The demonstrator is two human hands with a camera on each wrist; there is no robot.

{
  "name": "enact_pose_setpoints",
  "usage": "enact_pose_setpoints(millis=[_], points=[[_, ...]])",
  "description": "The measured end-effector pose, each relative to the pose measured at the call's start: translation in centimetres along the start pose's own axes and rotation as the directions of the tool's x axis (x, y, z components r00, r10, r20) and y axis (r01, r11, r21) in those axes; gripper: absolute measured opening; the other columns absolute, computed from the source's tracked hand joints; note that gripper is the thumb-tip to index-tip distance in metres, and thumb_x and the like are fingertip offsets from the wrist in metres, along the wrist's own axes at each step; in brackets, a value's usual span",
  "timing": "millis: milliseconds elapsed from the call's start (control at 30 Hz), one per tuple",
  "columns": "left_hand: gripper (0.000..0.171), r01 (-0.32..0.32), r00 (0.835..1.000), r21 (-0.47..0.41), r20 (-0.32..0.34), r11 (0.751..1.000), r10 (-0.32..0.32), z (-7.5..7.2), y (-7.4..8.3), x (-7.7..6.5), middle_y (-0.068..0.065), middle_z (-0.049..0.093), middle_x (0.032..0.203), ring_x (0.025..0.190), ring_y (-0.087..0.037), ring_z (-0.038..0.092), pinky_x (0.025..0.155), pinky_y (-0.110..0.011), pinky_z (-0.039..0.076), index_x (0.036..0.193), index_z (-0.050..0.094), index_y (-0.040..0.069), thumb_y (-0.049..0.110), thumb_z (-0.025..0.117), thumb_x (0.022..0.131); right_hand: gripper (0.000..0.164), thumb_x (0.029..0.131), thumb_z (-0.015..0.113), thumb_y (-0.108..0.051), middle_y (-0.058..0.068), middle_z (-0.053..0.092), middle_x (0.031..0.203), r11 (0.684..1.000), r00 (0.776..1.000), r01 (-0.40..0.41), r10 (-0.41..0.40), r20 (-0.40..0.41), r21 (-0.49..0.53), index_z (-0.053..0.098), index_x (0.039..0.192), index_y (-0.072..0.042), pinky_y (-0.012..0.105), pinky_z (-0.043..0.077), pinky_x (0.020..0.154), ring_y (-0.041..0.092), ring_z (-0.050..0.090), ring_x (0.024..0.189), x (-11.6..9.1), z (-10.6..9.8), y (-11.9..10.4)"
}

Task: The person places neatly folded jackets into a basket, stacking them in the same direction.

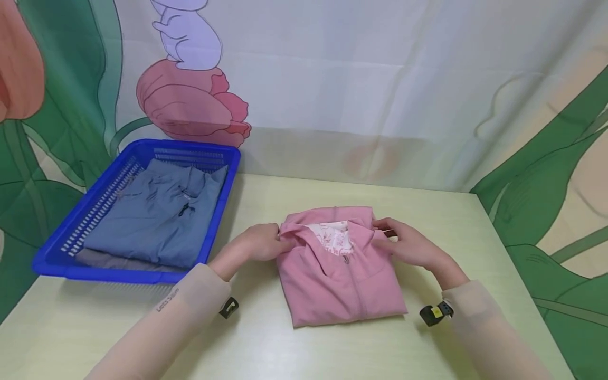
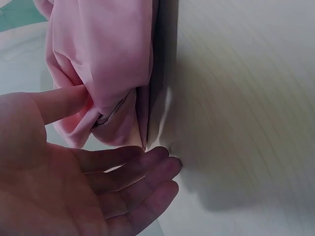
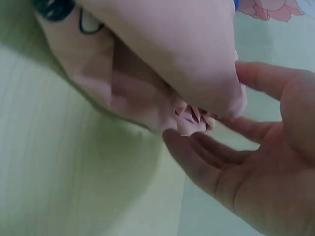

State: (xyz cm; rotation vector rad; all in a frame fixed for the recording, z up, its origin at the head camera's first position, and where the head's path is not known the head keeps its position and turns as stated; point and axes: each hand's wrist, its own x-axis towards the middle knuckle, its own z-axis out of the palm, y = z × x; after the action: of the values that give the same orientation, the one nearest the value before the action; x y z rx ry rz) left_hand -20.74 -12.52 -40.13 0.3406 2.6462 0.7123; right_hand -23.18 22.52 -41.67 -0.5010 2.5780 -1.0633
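Note:
A folded pink zip jacket (image 1: pixel 328 295) lies on the table, its collar open on a white lining (image 1: pixel 332 237) with a pink print. At its upper left edge is my left hand (image 1: pixel 263 243). In the left wrist view that thumb (image 2: pixel 64 102) touches the cloth, while the loosely extended fingers (image 2: pixel 147 191) lie low by the table beneath the edge. My right hand (image 1: pixel 410 244) is at the opposite edge. Its thumb (image 3: pixel 263 76) touches the fold in the right wrist view; the index fingertip is hidden behind cloth and the other fingers are spread below.
A blue plastic basket (image 1: pixel 220 211) stands at the left, with a folded blue-grey garment (image 1: pixel 157 221) on top of a greyer one (image 1: pixel 123 260). Behind the pale table (image 1: pixel 294 359) hangs a printed curtain (image 1: pixel 323 95). Dark wrist straps hang below both sleeves.

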Motion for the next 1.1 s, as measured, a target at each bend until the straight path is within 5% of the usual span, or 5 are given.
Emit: enact_pose_setpoints(millis=[300, 533, 733, 1100], points=[[0.046, 0.022, 1.000, 0.035, 0.018, 0.999, -0.023, 0.0, -0.1, -0.3, -0.002, 0.043, 0.066, 0.061, -0.017, 0.044, 0.058, -0.030, 0.036, 0.068, 0.047, 0.015, 0.044, 0.051, 0.103, 0.069, 0.101, 0.066, -0.037, 0.026, 0.057, 0.131, 0.971, 0.972, -0.228, 0.223, 0.077, 0.066, 0.042, 0.145, 0.009, 0.040, 0.061, 0.077, 0.032, 0.066, 0.105, -0.7, -0.8, 0.5], [0.037, -0.022, 1.000, 0.024, 0.021, 0.999, 0.021, 0.1, -0.2, 0.0, -0.003, 0.047, 0.068, 0.062, -0.017, 0.044, 0.060, -0.031, 0.038, 0.071, 0.051, 0.012, 0.028, 0.050, 0.104, 0.058, 0.101, 0.066, -0.037, 0.016, 0.066, 0.110, 0.961, 0.953, -0.248, 0.219, 0.210, 0.123, 0.055, 0.132, 0.011, 0.040, 0.062, 0.076, 0.026, 0.067, 0.098, -1.2, -0.8, 0.8], [0.026, -0.026, 0.999, -0.021, -0.028, 0.999, 0.025, 0.5, -0.2, 0.7, -0.007, 0.055, 0.074, 0.066, -0.019, 0.053, 0.063, -0.033, 0.045, 0.082, 0.058, 0.006, 0.016, 0.050, 0.106, 0.050, 0.102, 0.065, -0.030, 0.015, 0.067, 0.112, 0.951, 0.953, -0.238, 0.190, 0.235, 0.195, 0.056, 0.131, 0.010, 0.042, 0.061, 0.078, 0.026, 0.067, 0.101, -1.1, -0.2, 1.0], [0.033, 0.021, 0.986, -0.091, -0.161, 0.996, -0.036, 0.8, -0.7, 1.9, -0.008, 0.059, 0.069, 0.060, -0.021, 0.057, 0.060, -0.034, 0.048, 0.075, 0.057, 0.006, 0.015, 0.049, 0.106, 0.053, 0.100, 0.068, -0.034, 0.015, 0.066, 0.110, 0.939, 0.954, -0.249, 0.195, 0.229, 0.238, 0.054, 0.132, 0.006, 0.042, 0.060, 0.080, 0.027, 0.065, 0.095, -1.0, 0.8, 1.4]])
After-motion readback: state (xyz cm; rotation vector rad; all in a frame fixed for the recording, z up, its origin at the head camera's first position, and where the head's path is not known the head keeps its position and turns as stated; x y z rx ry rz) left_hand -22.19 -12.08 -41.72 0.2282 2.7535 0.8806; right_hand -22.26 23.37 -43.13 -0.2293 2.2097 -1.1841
